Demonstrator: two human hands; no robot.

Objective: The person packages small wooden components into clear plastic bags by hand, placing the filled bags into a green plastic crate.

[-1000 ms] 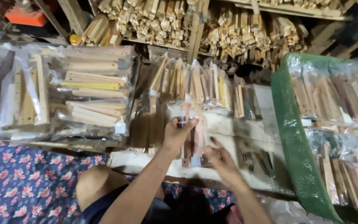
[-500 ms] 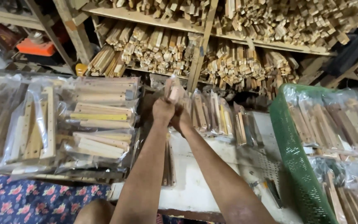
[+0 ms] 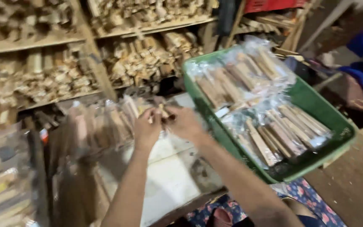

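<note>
Wooden stick [image 3: 163,112] (blurred), left hand [image 3: 147,127], right hand [image 3: 186,122]

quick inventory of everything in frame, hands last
green crate: one, right of the hands.
bagged wooden sticks: several clear bags, tan, inside the crate.
stick bundles: a blurred row, brown, left of the hands.
board: one, whitish, under the forearms.
shelves: wooden, stacked with pale sticks, behind.
small piece: pale, pinched between both hands; blurred.
left hand: on the piece.
right hand: on the piece.
</note>
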